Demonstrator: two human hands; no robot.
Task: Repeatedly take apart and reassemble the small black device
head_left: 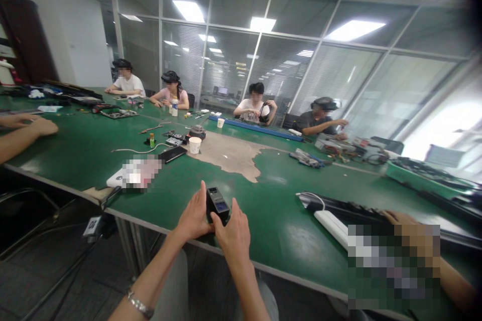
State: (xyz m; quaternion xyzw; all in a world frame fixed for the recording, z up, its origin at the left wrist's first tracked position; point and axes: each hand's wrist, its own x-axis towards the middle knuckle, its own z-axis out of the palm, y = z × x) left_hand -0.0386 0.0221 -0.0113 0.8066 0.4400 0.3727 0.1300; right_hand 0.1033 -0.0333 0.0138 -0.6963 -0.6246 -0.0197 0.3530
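Observation:
Between my two hands is a small black box-shaped device (pixel 218 205) with a bluish screen on its face. My left hand (pixel 194 215) grips its left side, thumb pointing up. On the right side, my right hand (pixel 234 228) closes round it, its thumb at the lower front. The device is held just above the near edge of the green table (pixel 271 230). What exact kind of device it is, I cannot make out. Left of my hands lie a white object (pixel 116 179), partly blurred out, and a black phone-like slab (pixel 173 154).
A paper cup (pixel 195 145) stands by a brown sheet (pixel 226 153). To the right, a co-worker's hand (pixel 406 233) is over long black parts beside a white bar (pixel 331 228). Another person's hands (pixel 41 125) rest at the left. Several people sit across the table.

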